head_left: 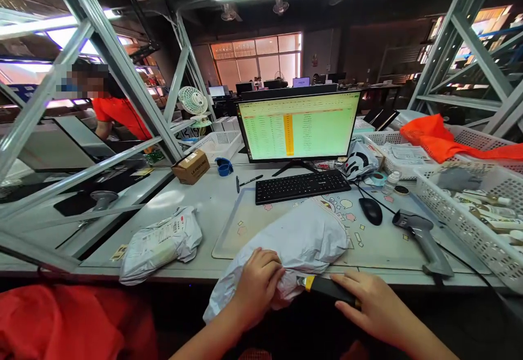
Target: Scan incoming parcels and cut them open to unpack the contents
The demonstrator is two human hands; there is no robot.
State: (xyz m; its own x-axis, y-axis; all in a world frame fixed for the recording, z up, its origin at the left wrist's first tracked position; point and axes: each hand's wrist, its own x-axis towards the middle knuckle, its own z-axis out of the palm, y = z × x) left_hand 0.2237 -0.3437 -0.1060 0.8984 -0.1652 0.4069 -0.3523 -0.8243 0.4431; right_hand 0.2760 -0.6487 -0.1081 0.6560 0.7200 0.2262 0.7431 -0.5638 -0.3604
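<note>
While a white bag (294, 237) is clutched at its near side by the left hand (259, 277), a black-handled cutter (330, 288) is clamped between the fingers and thumb of the right hand (373, 305), its tip held at the bag's edge. The bag is laid partly across the mat (235, 235), in front of the keyboard (302, 187), and is draped over the front edge of the desk (208, 194). Another parcel (163, 244) is placed to the left, a scanner (425, 240) to the right.
</note>
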